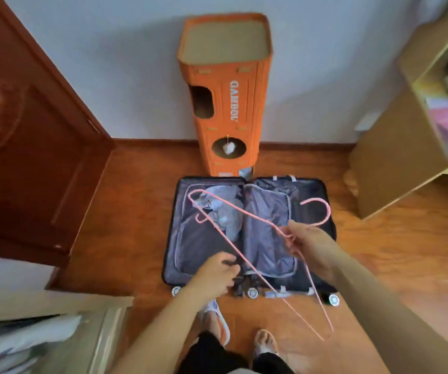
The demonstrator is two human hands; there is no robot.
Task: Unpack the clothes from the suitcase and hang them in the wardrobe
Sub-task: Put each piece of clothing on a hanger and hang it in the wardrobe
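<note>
- Wooden floor [125,238] runs under everything, meeting a pale wall [109,63] at a brown skirting board.
- At the left stands a dark red-brown door [28,157], swung open into the room.
- On the right edge a light wooden shelf unit [395,157] holds folded cloth, too blurred to name piece by piece.
- Against the wall stands a tall orange cat tower [225,103] with 2 openings on its front; a white toy ball hangs in the lower, round one.
- Just in front of the tower the suitcase [247,233] lies open flat on the floor, both halves facing up, wheels toward the person.
- Its left half holds pale grey-blue clothes [220,209], loosely bunched; its right half is covered by a grey zipped divider panel [268,230].
- Pink wire hangers [233,211] hang tilted above the suitcase: 1 hook points up at the right, another small hook shows over the left half, and the long wires slant down toward the person's feet.
- The right hand [309,247] grips the hangers near their necks, fingers curled round the wire.
- The left hand [217,271] reaches down at the suitcase's near edge, fingers curled; what they hold, if anything, I cannot tell.
- 2 feet in pale slippers [217,319] stand at the near edge.
</note>
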